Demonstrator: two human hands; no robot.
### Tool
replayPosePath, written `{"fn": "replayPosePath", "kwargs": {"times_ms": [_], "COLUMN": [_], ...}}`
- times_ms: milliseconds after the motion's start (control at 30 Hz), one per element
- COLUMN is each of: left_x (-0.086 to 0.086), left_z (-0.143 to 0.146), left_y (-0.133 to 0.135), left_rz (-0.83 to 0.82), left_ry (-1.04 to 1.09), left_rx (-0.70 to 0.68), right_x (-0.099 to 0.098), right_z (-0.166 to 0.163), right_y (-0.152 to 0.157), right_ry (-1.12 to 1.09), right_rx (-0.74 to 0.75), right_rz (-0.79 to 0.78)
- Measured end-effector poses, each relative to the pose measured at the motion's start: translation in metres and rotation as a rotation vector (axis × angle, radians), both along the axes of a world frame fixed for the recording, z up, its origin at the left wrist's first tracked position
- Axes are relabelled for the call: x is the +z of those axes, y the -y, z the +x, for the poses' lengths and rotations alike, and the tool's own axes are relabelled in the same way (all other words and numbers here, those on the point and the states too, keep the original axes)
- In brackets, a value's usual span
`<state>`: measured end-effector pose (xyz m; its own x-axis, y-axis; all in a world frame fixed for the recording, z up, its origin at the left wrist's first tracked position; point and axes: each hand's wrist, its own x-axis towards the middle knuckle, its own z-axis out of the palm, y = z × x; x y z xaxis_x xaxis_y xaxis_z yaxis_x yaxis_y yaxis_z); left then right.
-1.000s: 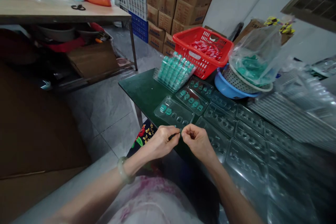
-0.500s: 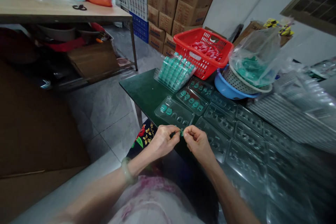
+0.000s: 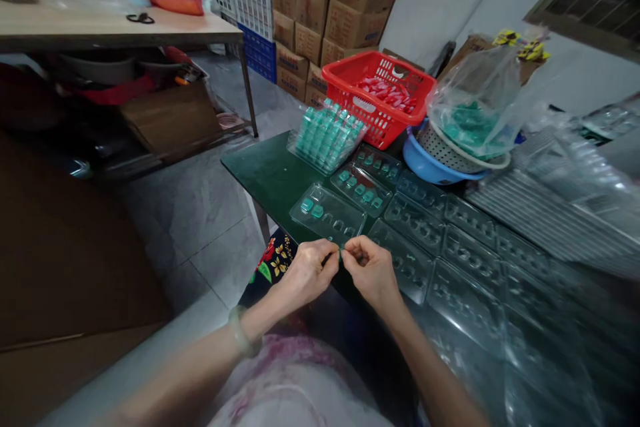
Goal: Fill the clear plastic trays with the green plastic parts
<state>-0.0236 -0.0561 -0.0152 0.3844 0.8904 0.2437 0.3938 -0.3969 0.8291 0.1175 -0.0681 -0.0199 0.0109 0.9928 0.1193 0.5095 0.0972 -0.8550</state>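
Note:
My left hand (image 3: 310,270) and my right hand (image 3: 370,270) meet fingertip to fingertip at the near edge of the dark green table (image 3: 265,170). Both pinch a small green piece (image 3: 341,253) between them; most of it is hidden by the fingers. Just beyond the hands lies a clear plastic blister tray (image 3: 327,215) with two green pieces in its left pockets. A second tray (image 3: 363,189) farther back holds several green pieces.
A stack of filled green trays (image 3: 327,137), a red basket (image 3: 379,97), and a blue basin with a bag of green parts (image 3: 463,140) stand at the back. Empty clear trays (image 3: 467,280) cover the right side. Cardboard boxes (image 3: 320,7) and a wooden table (image 3: 115,27) stand behind.
The hands have stayed together, fingers working slightly on the small green piece. The view has shifted a little to the right.

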Motion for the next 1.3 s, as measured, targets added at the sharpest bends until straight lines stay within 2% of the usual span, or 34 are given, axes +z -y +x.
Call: {"fn": "replayPosePath", "kwargs": {"times_ms": [67,233,467,667,800,900,1000,1100,1200,1300], "left_x": [0.003,0.009,0.004,0.004,0.005,0.008,0.009,0.007,0.004,0.001], "left_z": [-0.003,-0.012,0.001,0.002,0.006,0.009,0.009,0.007,0.003,-0.001], "left_y": [-0.003,-0.008,-0.001,-0.002,-0.005,-0.005,-0.003,-0.004,-0.008,-0.011], "left_rz": [-0.036,-0.084,0.048,0.062,0.048,0.021,-0.068,-0.287,-0.561,-0.741], "left_ry": [0.012,0.024,-0.047,-0.072,-0.038,0.000,0.056,0.161,0.330,0.523], "left_rx": [-0.047,-0.174,-0.037,-0.084,0.008,0.096,0.164,0.176,0.075,-0.071], "right_x": [0.003,0.007,0.006,0.005,0.009,0.013,0.016,0.020,0.027,0.035], "right_z": [-0.001,0.004,0.002,0.001,-0.003,-0.004,-0.006,-0.008,-0.006,0.001], "right_y": [0.001,0.003,0.004,0.003,0.001,0.002,0.007,0.013,0.016,0.014], "right_ry": [0.019,-0.046,0.011,0.048,0.017,-0.041,-0.079,-0.095,-0.118,-0.141], "right_rx": [-0.028,0.019,0.021,0.020,-0.049,-0.045,-0.037,-0.033,0.027,0.067], "right_rz": [0.042,0.005,0.006,0.014,0.049,0.056,0.049,0.069,0.099,0.129]}}
